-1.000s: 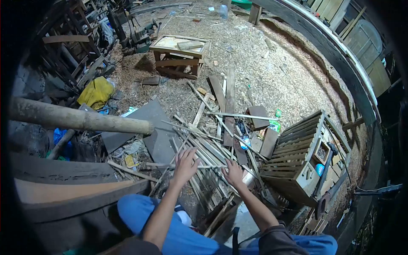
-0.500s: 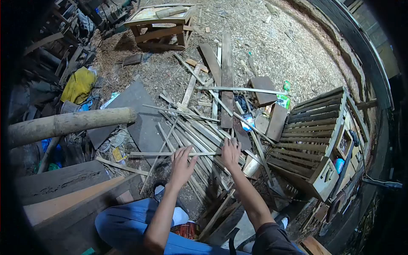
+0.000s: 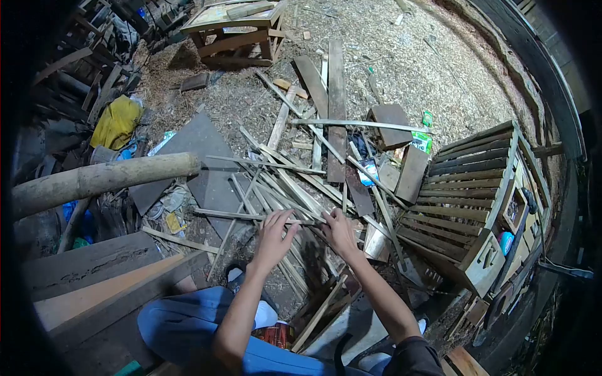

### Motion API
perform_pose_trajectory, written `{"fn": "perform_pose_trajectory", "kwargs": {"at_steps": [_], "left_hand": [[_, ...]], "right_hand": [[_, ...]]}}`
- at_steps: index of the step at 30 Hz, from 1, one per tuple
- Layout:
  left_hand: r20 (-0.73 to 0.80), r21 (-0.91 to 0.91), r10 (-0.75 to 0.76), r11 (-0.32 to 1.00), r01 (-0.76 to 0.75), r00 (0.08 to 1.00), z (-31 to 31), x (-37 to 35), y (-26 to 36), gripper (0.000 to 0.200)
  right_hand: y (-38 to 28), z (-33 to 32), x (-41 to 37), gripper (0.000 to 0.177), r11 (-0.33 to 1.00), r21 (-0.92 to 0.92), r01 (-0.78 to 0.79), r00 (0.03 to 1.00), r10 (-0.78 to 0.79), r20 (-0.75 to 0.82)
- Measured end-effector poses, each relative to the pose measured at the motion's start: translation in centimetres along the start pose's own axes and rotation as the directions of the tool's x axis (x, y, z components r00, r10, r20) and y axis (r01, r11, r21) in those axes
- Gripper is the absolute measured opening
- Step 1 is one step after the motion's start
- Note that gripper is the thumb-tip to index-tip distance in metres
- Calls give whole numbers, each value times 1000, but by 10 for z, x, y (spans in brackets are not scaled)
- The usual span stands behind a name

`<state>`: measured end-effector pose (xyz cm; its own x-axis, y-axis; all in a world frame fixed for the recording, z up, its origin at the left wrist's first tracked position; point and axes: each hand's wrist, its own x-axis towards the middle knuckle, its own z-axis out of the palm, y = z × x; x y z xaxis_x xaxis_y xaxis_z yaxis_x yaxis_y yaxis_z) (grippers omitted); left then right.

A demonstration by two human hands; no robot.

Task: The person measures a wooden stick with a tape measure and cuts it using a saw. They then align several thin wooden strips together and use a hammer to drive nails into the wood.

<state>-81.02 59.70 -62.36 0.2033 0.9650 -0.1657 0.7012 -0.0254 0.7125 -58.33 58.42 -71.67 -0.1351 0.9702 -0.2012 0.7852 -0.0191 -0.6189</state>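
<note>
My left hand (image 3: 273, 239) is curled over a thin wooden strip (image 3: 229, 215), which lies crosswise over the pile and sticks out to the left. Just right of it, my right hand (image 3: 340, 235) has its fingers closed at the ends of pale wooden strips (image 3: 300, 193). How many it grips is hidden by the fingers. More loose strips lie under and beyond both hands, crossing at various angles. One long strip (image 3: 364, 126) lies across the dark planks farther off.
A slatted wooden piece (image 3: 464, 197) stands at the right. A thick bamboo pole (image 3: 106, 178) juts in from the left above a dark flat board (image 3: 213, 147). A small wooden table (image 3: 235, 44) stands at the back on shavings. Heavy planks (image 3: 94, 266) lie at lower left.
My right hand has drawn slightly back and its raised fingers have closed around strips. The crosswise strip under my left hand has tilted, its left end shifting a little away.
</note>
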Motion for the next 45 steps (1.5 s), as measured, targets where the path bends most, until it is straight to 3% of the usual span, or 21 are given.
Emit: {"fn": "perform_pose_trajectory", "kwargs": {"at_steps": [4, 8, 10, 12, 16, 18, 20, 22, 24, 26, 34, 36, 40, 42, 45], "left_hand": [[-1, -44, -2, 999, 2, 1000, 4, 4, 1, 44], [62, -44, 1, 999, 1, 998, 4, 3, 4, 44], [62, -46, 13, 999, -11, 998, 5, 4, 5, 45], [62, -45, 0, 999, 2, 998, 6, 5, 7, 45], [76, -62, 1, 998, 3, 997, 6, 9, 16, 46], [85, -71, 10, 997, -4, 996, 8, 11, 17, 46], [82, -65, 6, 998, -1, 997, 8, 12, 19, 46], [89, -62, -3, 998, 9, 996, 9, 11, 23, 46], [75, -68, 28, 997, -23, 997, 12, 9, 28, 46], [85, -67, 21, 998, -15, 996, 14, 5, 33, 45], [60, -120, -26, 992, 33, 998, 11, -22, 55, 45], [1, -143, 25, 989, -25, 1000, 11, -29, 61, 43], [-69, -85, 89, 992, -94, 994, 11, -36, 83, 43], [-91, -101, 93, 990, -103, 991, 12, -36, 96, 45], [-139, -62, 158, 984, -168, 977, 11, -34, 110, 47]], "right_hand": [[-10, -19, -6, 38, 998, 18, 66, 998, -66, 22], [-37, -50, -13, 46, 980, 198, 4, 999, 5, -47], [-49, -74, -10, 43, 969, 219, -117, 987, 138, -81], [-48, -92, -4, 37, 960, 251, -124, 983, 153, -99], [-39, -114, 7, 29, 978, 204, -45, 959, 100, -266], [-26, -111, 7, 30, 916, 399, -31, 975, 116, -190], [-18, -103, 3, 29, 916, 397, -60, 979, 133, -157], [-19, -101, -5, 29, 738, 670, -84, 983, 172, -66], [-9, -95, -9, 32, 717, 697, -32, 989, 121, -79], [-8, -98, -9, 35, 504, 847, -168, 981, 168, 95], [-19, -112, -16, 33, 467, 870, -157, 988, 81, 135], [-21, -108, -19, 31, 654, 756, 22, 998, 25, -51], [-35, -110, -32, 29, 534, 839, -101, 993, 112, 49], [-38, -110, -38, 31, 521, 853, -34, 998, 59, 3], [-53, -120, -46, 36, 326, 942, -81, 996, -8, 89]]}}
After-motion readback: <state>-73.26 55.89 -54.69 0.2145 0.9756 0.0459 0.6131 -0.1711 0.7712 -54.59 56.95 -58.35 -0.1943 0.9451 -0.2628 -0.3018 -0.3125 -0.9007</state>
